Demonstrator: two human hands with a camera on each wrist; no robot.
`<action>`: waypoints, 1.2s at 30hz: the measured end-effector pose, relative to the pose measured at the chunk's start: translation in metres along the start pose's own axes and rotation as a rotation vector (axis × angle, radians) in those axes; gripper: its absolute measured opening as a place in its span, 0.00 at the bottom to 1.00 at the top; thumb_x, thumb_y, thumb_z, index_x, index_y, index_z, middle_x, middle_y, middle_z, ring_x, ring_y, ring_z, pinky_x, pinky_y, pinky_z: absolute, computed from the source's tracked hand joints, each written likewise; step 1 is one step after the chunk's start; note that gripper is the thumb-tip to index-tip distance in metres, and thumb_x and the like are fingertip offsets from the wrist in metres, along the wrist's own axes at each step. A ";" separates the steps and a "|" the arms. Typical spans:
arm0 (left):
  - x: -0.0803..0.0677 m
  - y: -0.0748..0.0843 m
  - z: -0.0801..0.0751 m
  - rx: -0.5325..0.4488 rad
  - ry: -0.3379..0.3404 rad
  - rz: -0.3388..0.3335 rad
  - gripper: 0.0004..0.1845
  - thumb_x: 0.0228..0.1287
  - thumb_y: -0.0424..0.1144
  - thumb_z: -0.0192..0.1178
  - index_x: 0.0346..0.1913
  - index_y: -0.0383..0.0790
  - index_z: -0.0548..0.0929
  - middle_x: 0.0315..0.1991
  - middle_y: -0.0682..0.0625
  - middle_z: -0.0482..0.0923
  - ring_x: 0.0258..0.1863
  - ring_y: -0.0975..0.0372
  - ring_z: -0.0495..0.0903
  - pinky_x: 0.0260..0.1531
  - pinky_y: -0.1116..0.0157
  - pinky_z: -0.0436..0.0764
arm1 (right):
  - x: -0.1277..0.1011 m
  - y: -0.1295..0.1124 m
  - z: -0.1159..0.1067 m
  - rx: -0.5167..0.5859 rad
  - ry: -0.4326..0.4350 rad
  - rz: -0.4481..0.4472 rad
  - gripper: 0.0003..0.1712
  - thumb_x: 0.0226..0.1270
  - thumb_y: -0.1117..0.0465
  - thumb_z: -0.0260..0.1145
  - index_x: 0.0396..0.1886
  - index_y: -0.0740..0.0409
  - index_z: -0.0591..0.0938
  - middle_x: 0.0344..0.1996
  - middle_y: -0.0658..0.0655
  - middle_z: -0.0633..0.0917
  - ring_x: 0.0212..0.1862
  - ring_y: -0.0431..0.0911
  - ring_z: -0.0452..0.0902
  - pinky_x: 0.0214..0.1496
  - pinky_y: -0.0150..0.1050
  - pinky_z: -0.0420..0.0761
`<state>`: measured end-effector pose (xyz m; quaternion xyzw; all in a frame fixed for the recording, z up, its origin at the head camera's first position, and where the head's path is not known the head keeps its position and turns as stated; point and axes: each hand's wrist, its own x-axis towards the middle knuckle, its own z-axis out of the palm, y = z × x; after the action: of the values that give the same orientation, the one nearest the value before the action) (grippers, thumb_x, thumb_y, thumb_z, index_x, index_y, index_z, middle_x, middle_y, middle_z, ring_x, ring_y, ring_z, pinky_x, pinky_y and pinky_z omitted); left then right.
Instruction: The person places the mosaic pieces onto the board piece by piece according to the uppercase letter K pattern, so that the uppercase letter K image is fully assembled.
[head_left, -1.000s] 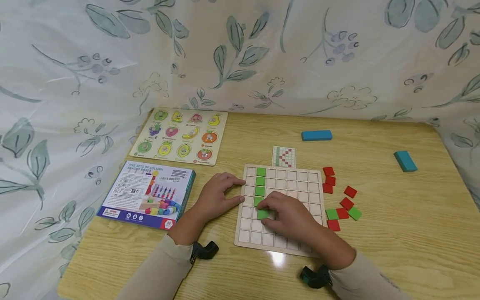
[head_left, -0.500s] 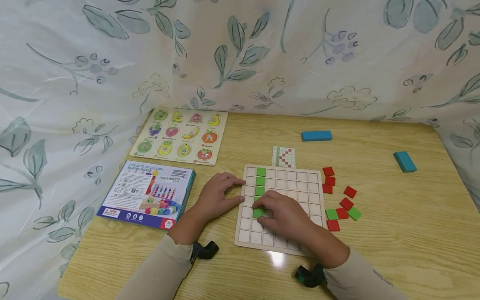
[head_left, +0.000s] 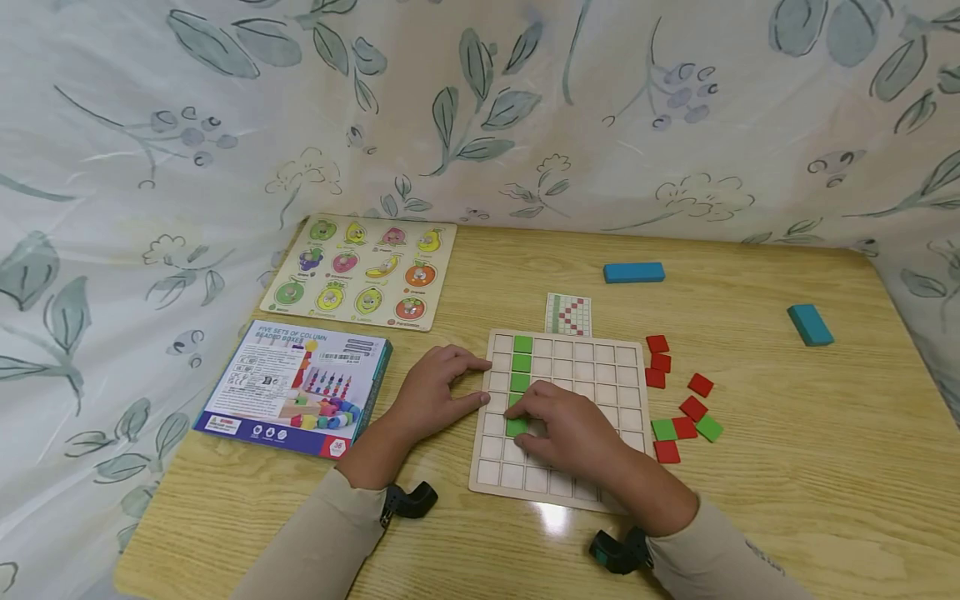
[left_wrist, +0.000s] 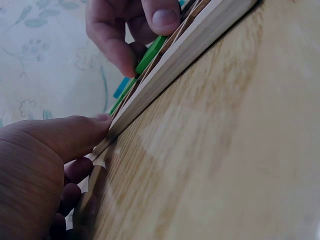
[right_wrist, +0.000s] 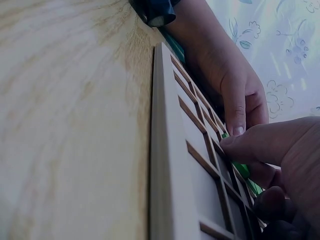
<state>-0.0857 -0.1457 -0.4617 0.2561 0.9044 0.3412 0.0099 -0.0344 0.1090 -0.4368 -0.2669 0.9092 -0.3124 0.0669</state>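
Note:
A pale wooden grid board [head_left: 558,481] lies on the table, with a column of green tiles [head_left: 521,363] in its second column from the left. My right hand [head_left: 573,433] is over the board and pinches a green tile [head_left: 516,427] between thumb and fingers. In the left wrist view that green tile [left_wrist: 150,56] looks tilted in its cell, partly raised. My left hand [head_left: 435,396] rests its thumb and index fingertip against the board's left edge; its other fingers are loosely bent. A small pattern card [head_left: 567,314] lies at the board's far edge.
Loose red tiles [head_left: 693,407] and green tiles [head_left: 708,427] lie right of the board. Two blue blocks [head_left: 633,272] are farther back and right. A fruit puzzle board [head_left: 360,271] and a bead-set box [head_left: 294,389] lie at left. A patterned curtain [head_left: 480,108] hangs behind.
Over the first half second my right hand shifted slightly left with the green tile, bringing it into line with the second column. Since then it is nearly still. The left hand has not moved.

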 end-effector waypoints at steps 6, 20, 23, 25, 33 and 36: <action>0.001 0.000 0.000 0.004 0.002 0.010 0.22 0.65 0.47 0.78 0.61 0.49 0.89 0.55 0.52 0.84 0.56 0.55 0.79 0.57 0.50 0.79 | -0.001 0.002 -0.001 0.014 -0.003 0.002 0.17 0.62 0.58 0.82 0.51 0.46 0.92 0.43 0.41 0.82 0.33 0.35 0.74 0.38 0.34 0.77; 0.000 -0.002 0.002 0.007 -0.010 -0.009 0.23 0.65 0.48 0.77 0.61 0.50 0.89 0.56 0.53 0.83 0.55 0.56 0.78 0.56 0.52 0.79 | -0.001 0.001 0.000 0.010 0.003 0.018 0.17 0.61 0.57 0.83 0.50 0.45 0.92 0.44 0.42 0.84 0.36 0.36 0.76 0.42 0.36 0.79; 0.000 -0.002 0.002 0.009 -0.010 -0.010 0.23 0.65 0.48 0.77 0.61 0.50 0.89 0.56 0.53 0.83 0.55 0.56 0.78 0.56 0.52 0.79 | -0.001 0.001 -0.001 0.015 0.008 0.016 0.17 0.61 0.57 0.83 0.50 0.44 0.91 0.44 0.42 0.83 0.34 0.35 0.75 0.42 0.36 0.79; 0.000 -0.002 0.002 0.009 -0.012 -0.012 0.23 0.65 0.48 0.77 0.61 0.50 0.89 0.56 0.53 0.83 0.55 0.56 0.78 0.56 0.52 0.79 | -0.003 0.002 -0.002 0.026 0.012 0.017 0.17 0.60 0.56 0.83 0.50 0.44 0.91 0.44 0.42 0.83 0.33 0.34 0.74 0.41 0.35 0.79; 0.000 -0.001 0.001 0.011 -0.016 -0.018 0.23 0.65 0.48 0.77 0.62 0.50 0.89 0.56 0.53 0.83 0.55 0.56 0.78 0.57 0.52 0.79 | -0.011 0.005 -0.007 0.090 0.029 0.035 0.17 0.61 0.57 0.83 0.49 0.44 0.91 0.44 0.41 0.84 0.32 0.35 0.74 0.38 0.35 0.78; 0.000 -0.001 0.001 0.008 -0.014 -0.020 0.23 0.65 0.48 0.77 0.62 0.50 0.89 0.56 0.52 0.83 0.55 0.56 0.78 0.56 0.52 0.79 | -0.015 0.006 -0.010 0.095 0.036 0.040 0.17 0.62 0.57 0.83 0.50 0.43 0.91 0.44 0.41 0.84 0.33 0.36 0.74 0.38 0.35 0.77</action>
<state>-0.0858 -0.1456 -0.4633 0.2496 0.9081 0.3358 0.0188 -0.0268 0.1266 -0.4327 -0.2398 0.8995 -0.3587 0.0694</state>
